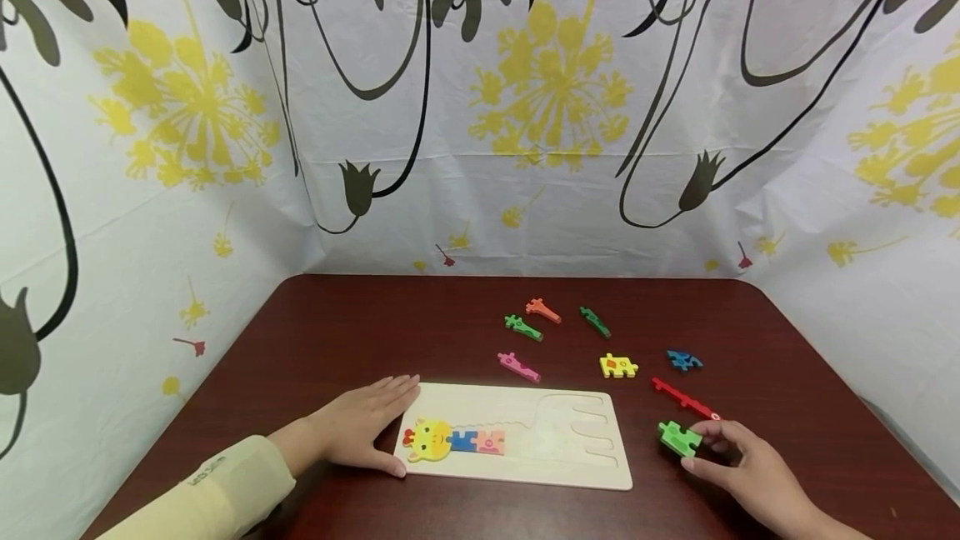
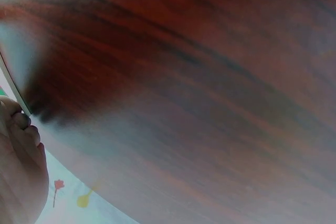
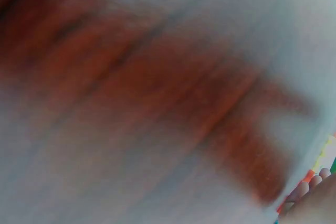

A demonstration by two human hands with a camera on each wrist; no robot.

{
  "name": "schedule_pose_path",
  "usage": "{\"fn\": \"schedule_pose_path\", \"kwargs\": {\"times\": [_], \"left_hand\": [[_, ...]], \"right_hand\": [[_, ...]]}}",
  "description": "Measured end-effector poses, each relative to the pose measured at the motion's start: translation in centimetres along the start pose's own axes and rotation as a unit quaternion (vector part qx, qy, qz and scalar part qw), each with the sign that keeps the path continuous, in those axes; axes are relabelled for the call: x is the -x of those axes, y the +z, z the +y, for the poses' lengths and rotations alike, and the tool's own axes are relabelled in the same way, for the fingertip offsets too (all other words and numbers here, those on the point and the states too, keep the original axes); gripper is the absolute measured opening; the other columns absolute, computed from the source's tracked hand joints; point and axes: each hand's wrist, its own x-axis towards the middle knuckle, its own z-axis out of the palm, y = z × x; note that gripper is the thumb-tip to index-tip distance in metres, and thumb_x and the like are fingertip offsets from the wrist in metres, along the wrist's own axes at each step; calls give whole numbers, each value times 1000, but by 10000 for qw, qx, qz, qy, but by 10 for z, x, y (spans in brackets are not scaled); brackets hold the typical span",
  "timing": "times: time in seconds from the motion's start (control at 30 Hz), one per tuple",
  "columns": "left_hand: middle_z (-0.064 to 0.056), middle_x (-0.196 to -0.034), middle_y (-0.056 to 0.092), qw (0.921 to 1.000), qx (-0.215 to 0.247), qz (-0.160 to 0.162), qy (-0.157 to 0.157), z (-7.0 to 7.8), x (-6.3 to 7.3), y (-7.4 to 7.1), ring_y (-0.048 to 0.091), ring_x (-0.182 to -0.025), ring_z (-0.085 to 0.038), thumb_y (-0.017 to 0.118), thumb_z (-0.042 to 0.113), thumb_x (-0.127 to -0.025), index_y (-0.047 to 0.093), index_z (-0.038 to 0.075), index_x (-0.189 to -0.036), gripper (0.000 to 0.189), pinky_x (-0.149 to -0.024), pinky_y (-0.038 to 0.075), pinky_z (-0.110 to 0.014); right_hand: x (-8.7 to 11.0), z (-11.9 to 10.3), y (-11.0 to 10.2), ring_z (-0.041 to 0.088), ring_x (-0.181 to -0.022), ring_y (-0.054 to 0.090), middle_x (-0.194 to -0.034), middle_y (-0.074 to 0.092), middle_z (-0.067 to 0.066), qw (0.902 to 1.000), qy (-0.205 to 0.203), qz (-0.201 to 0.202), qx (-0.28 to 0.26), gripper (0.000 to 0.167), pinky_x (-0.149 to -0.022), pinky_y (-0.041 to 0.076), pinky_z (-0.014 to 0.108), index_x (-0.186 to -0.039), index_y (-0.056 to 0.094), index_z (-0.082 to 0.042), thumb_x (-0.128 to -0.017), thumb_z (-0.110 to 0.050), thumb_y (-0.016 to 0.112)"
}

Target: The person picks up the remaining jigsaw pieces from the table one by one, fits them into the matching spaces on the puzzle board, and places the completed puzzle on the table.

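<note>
My right hand pinches a bright green puzzle piece between thumb and fingers, to the right of the pale wooden puzzle board. My left hand rests with extended fingers along the board's left edge. Set in the board are a yellow giraffe head piece, a blue piece and a salmon piece. Bare outlines of a body and legs show at the board's right. Only a part of each hand appears in the wrist views, the left hand at lower left and the right hand at lower right.
Behind the board lie a pink piece, a green leg piece, an orange piece, a dark green piece and a yellow piece. A blue piece and a long red piece lie farther right on the dark table.
</note>
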Motion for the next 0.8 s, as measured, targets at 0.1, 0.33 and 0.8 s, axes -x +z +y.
{"fn": "schedule_pose_path", "kwargs": {"times": [0.1, 0.33, 0.8], "left_hand": [[-7, -161, 18, 10000, 17, -9, -5, 0, 0, 0, 17, -146, -22, 41, 85, -78, 22, 7, -155, 112, -115, 20, -42], [-6, -161, 17, 10000, 83, -25, -49, 0, 0, 1, 16, -146, -22, 40, 86, -77, 21, 8, -155, 112, -115, 21, -42], [-7, -161, 17, 10000, 40, 2, -18, -1, -1, 2, 16, -146, -22, 40, 85, -78, 21, 8, -155, 112, -115, 21, -42]], "right_hand": [[-1, -4, 0, 24, -94, 56, -110, 60, 10, 10000, 5, 21, -67, 60, -71, 49, 32, -118, 62, -3, -78, -44, 80], [-3, -16, 2, 20, -90, 60, -107, 61, 8, 9992, -274, 188, -213, 57, -68, 50, 28, -120, 60, -2, -80, -37, 80], [-8, -37, 10, 17, -88, 61, -103, 63, 6, 9953, -651, 452, -558, 50, -67, 51, 25, -116, 63, -5, -78, -31, 83]]}}
